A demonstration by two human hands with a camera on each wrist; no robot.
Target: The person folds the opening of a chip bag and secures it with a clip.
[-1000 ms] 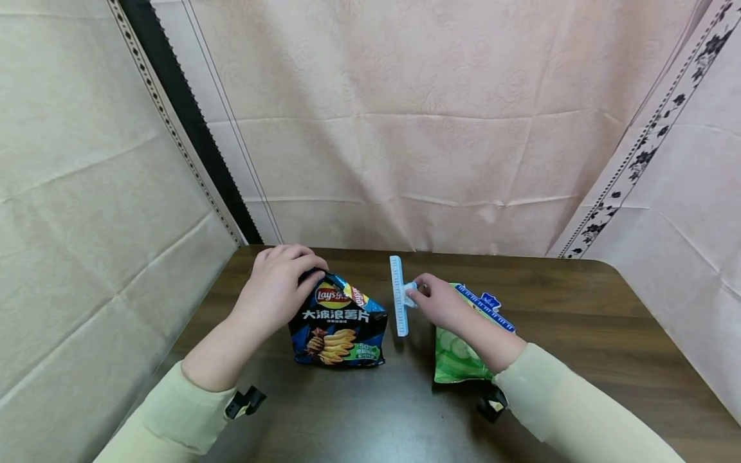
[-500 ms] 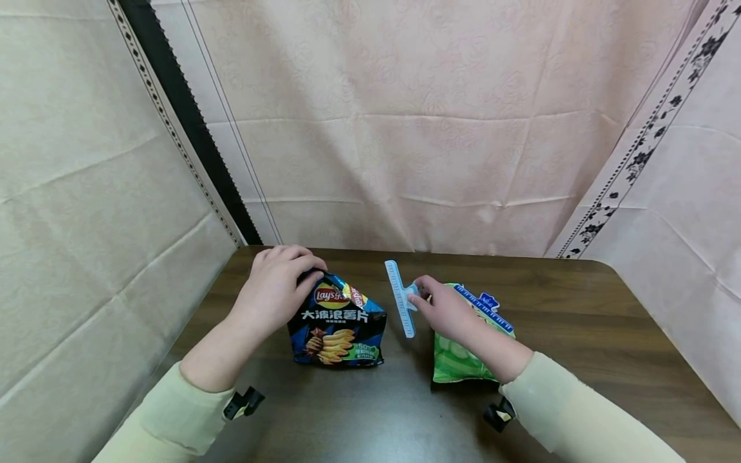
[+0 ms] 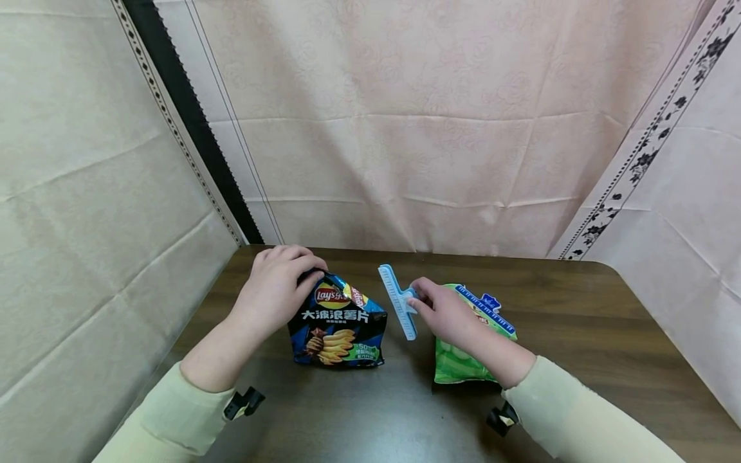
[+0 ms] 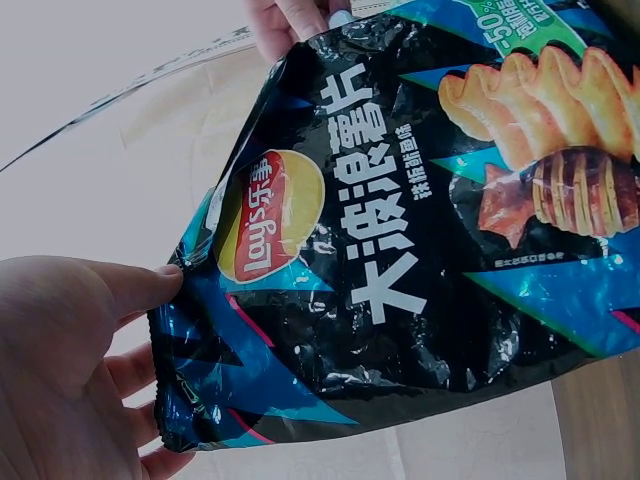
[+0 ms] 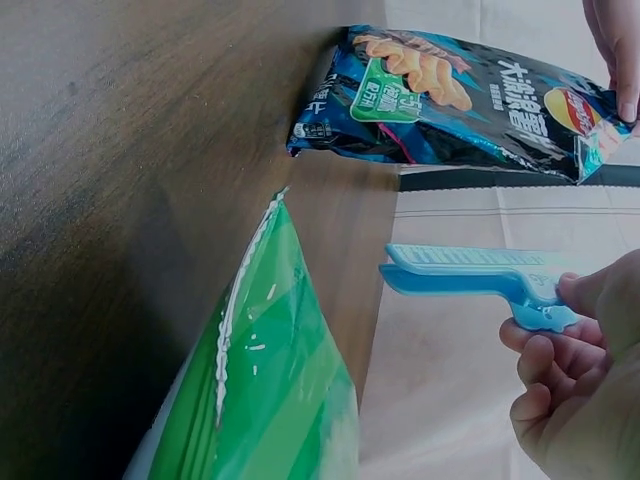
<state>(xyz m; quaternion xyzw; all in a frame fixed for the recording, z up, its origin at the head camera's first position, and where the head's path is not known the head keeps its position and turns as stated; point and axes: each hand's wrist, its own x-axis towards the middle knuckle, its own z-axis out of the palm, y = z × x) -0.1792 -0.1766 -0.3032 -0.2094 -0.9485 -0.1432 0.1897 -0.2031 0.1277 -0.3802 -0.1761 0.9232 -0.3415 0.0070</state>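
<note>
A black-and-blue chip bag (image 3: 338,325) stands on the table, its top left corner pinched between the thumb and fingers of my left hand (image 3: 278,283). The left wrist view shows that hand (image 4: 90,350) along the edge of the bag (image 4: 370,220). To the bag's right, my right hand (image 3: 446,312) pinches a light blue bag clip (image 3: 398,302) by its handles, clear of the black bag. The right wrist view shows the clip (image 5: 470,270) with its two long bars slightly apart at the tip.
A green chip bag (image 3: 460,360) stands under my right forearm, with a dark blue bag clip (image 3: 485,308) across its top. The brown wooden table (image 3: 567,321) ends at a pale cloth (image 3: 376,161) hanging behind it.
The light blue clip has tilted, its upper end swinging left toward the black bag. My right hand has shifted slightly, while my left hand and both bags have stayed nearly in place.
</note>
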